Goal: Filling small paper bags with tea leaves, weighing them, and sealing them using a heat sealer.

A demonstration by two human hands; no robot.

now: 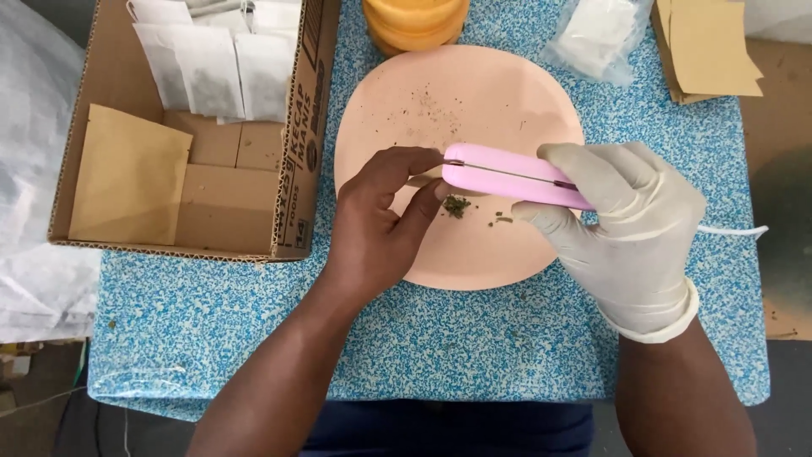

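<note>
Down low, two arms reaching up over a blue speckled table. Left hand bare, thumb and finger pinched near the tip of a pink sealer; something small and thin maybe held there, too tiny to tell for sure. Right hand in a pale glove, fingers wrapped shut around the back end of the pink sealer. Long way of the sealer running left to right, tilted a little, tip pointing at the left hand, a white cord trailing off from behind the glove. Right hand carrying it, left hand only at the tip. Just under the tip, a little clump of green bits, lying on a round peach plate. More crumbs sprinkled higher on the plate. Off to the left, a cardboard box with brown packets and white pouches inside. Farther back, an orange tub, a clear bag, and a stack of brown envelopes at the far right corner.
</note>
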